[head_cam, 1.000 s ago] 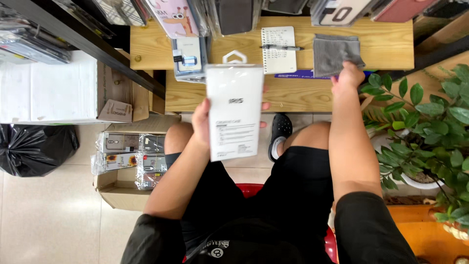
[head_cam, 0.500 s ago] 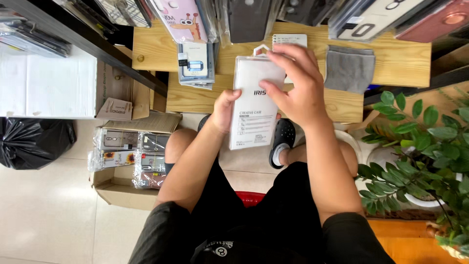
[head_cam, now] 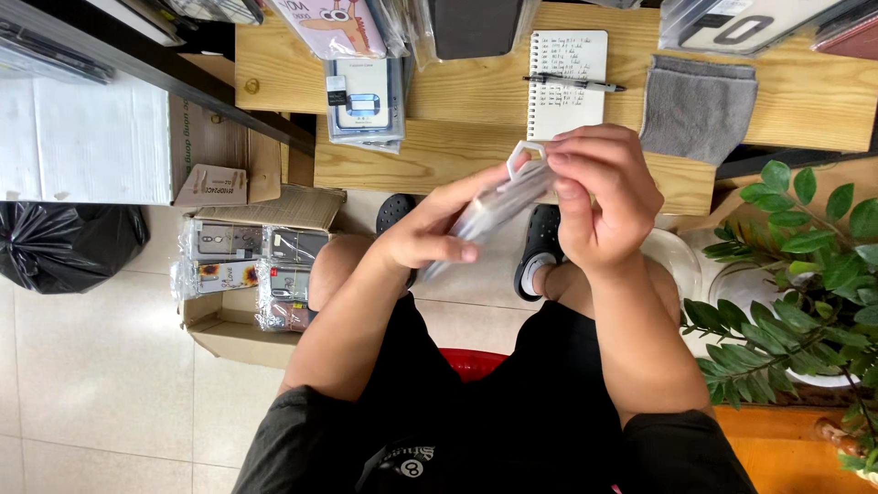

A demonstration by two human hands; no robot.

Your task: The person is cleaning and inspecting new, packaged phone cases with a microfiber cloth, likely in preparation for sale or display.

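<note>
I see both hands grasping a flat packet [head_cam: 498, 206]: left fingers [head_cam: 455, 249] pinch its lower end, right fingers [head_cam: 569, 165] its top, notepad [head_cam: 567, 78] just beyond.

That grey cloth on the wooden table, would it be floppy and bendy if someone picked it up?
Probably floppy: the grey cloth lies flat with soft, slightly wavy edges and a fuzzy look, so it would likely droop from the fingers. It seems thin, so probably light. Its rough surface suggests it would drag on the wooden table rather than slide when pushed.
</note>
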